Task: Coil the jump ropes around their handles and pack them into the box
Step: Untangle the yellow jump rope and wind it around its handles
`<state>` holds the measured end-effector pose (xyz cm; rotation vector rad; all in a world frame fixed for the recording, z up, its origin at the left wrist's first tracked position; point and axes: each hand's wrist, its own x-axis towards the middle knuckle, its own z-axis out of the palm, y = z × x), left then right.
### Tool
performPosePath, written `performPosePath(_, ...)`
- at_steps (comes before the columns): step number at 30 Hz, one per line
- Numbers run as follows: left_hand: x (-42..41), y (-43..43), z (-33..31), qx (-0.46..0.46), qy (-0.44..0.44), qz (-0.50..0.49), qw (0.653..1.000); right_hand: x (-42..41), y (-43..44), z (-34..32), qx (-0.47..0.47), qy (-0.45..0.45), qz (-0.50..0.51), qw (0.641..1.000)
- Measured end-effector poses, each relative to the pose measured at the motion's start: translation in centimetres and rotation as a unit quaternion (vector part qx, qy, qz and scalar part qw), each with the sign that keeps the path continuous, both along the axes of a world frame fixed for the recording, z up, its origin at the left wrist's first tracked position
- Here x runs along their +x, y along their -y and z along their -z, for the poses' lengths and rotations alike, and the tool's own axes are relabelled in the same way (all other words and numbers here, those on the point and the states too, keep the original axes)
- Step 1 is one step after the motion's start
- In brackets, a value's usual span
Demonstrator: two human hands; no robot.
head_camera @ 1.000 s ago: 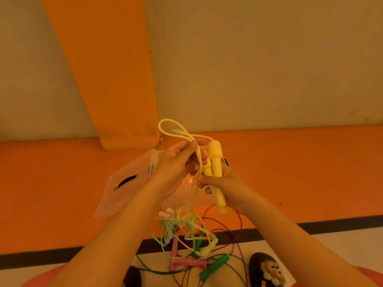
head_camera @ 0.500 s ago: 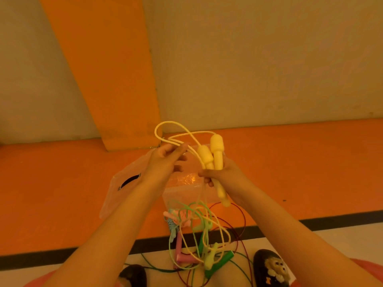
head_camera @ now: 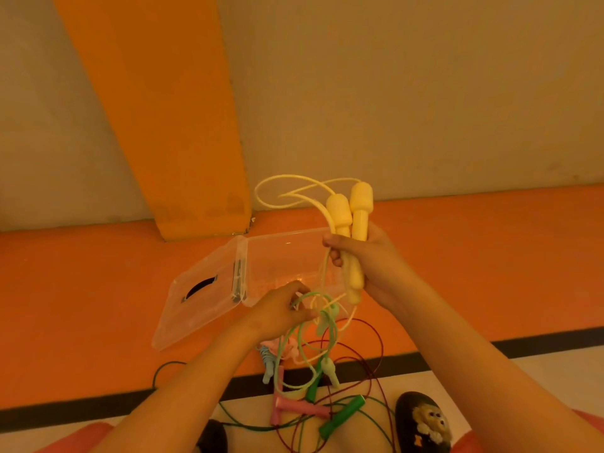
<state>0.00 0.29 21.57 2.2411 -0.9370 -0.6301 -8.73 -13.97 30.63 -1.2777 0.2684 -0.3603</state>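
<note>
— Left hand (head_camera: 281,310) has dropped, do you see? Half a second ago it was up beside the yellow handles (head_camera: 354,223). Now it is low, at 7 o'clock from the right hand (head_camera: 369,259), among the loose cords.

— Yes. Does it hold something?

— Its fingers are curled in the cords, but I cannot tell if it really grips one. The right hand is closed firmly around both yellow handles and keeps them upright, over the 3 o'clock edge of the box (head_camera: 281,256).

— And the yellow cord (head_camera: 323,213)?

— Not coiled yet. One loop stands free at 10 o'clock from the handle tops, and the rest hangs down toward the heap.

— So what is finished?

— Nothing, I think. The box lies open on the orange floor (head_camera: 98,273), with its lid (head_camera: 199,308) folded out at 8 o'clock. I see no rope inside it.

— Then what is left?

— Almost all. At 6 o'clock from the box the pink handles (head_camera: 300,409), the green handles (head_camera: 341,416) and a dark red cord (head_camera: 380,348) lie tangled together. In my opinion each rope must first be pulled free, then wound, then packed. This looks like the very beginning.
</note>
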Motion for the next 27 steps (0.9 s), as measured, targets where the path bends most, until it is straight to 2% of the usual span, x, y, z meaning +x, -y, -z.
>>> performPosePath(5,0.1,0.4,0.3,0.030,0.087,0.004,0.996,-0.6,0.9,-0.2,0.023,0.012,0.036,0.999)
performPosePath(11,0.0,0.6,-0.3,0.019,0.132,-0.028,0.991,-1.2,1.8,-0.4,0.021,0.012,0.057,0.998)
performPosePath(14,0.0,0.5,-1.0,0.022,0.119,-0.013,0.993,-1.4,1.9,-0.3,0.002,0.005,0.049,0.999)
performPosePath(22,0.1,0.1,-3.3,-0.040,0.061,-0.012,0.997,-1.7,2.2,0.2,-0.043,-0.005,0.055,0.998)
performPosePath(24,0.1,0.0,-3.7,-0.006,0.067,0.023,0.998,-1.6,2.1,0.4,-0.043,-0.011,0.053,0.998)
performPosePath(27,0.2,-0.1,-3.9,0.056,0.143,0.040,0.987,-1.7,2.1,0.6,-0.045,-0.013,0.051,0.998)
